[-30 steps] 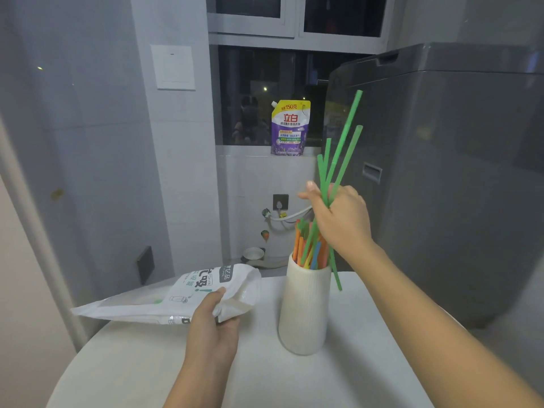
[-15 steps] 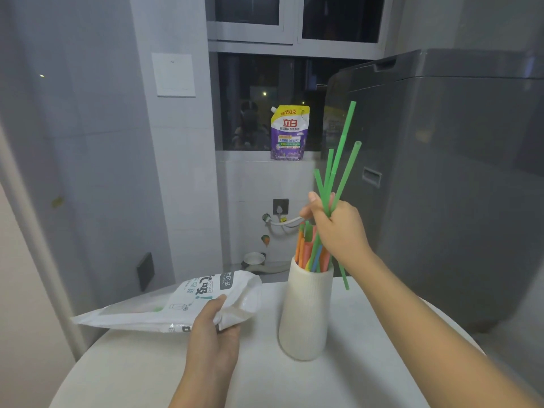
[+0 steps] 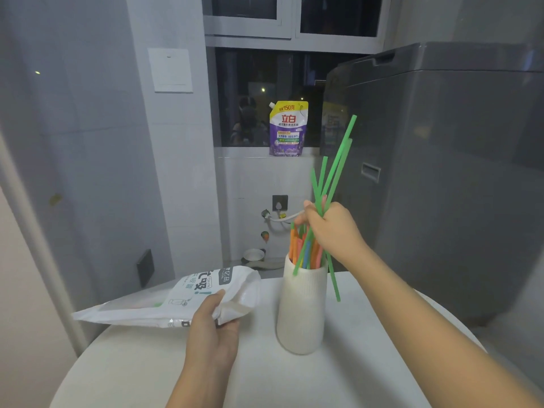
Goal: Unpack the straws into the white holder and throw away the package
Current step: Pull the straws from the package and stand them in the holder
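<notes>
A white ribbed holder stands upright on the round white table, with orange, blue and green straws in it. Right above its mouth my right hand grips a bunch of green straws; their tops fan up to the right. One lower end hangs outside the holder on its right side, another crosses in front of the rim. My left hand holds the white printed straw package by its open end; the package lies flat and points left over the table edge.
A grey washing machine fills the right side behind the table. A purple and yellow detergent pouch stands on the window sill. A wall with a switch plate is at the left, a hose and socket below the sill.
My right hand has lowered the green straws toward the holder's mouth. The left hand and the package have stayed where they were.
</notes>
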Tool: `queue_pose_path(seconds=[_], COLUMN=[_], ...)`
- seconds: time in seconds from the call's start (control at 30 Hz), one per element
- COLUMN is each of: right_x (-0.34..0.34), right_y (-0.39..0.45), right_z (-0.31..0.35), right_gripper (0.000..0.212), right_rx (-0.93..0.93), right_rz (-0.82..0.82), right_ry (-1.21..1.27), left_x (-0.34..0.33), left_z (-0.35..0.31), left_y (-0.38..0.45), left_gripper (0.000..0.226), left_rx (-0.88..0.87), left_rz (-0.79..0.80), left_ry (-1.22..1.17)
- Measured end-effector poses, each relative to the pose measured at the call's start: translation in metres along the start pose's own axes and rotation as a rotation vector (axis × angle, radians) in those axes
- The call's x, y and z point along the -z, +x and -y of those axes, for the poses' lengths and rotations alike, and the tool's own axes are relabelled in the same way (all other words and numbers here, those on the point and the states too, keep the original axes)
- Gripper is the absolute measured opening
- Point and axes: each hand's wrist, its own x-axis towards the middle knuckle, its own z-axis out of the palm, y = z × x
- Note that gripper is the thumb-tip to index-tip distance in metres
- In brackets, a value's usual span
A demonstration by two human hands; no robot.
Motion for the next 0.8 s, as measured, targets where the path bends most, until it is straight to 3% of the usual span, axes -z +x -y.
queue_pose_path(seconds=[0.2,0.37,0.8], right_x=[-0.006,0.002,0.009], right_y=[-0.007,-0.001,-0.005], right_z=[0.001,0.007,0.009], right_gripper=[0.052,0.055,0.036], right_rx=[0.068,0.136,-0.004], right_rz=[0.027,-0.152,-0.124], right_ry=[-0.077,-0.055,-0.004], left_x=[0.000,0.000,-0.001], left_z=[0.000,0.001,0.002], left_y=[0.000,0.002,0.000], left_gripper=[0.025,0.025,0.024], left_rx=[-0.013,-0.017,-0.029], left_rz=[-0.004,0.004,0.032], left_ry=[0.020,0.019,0.046])
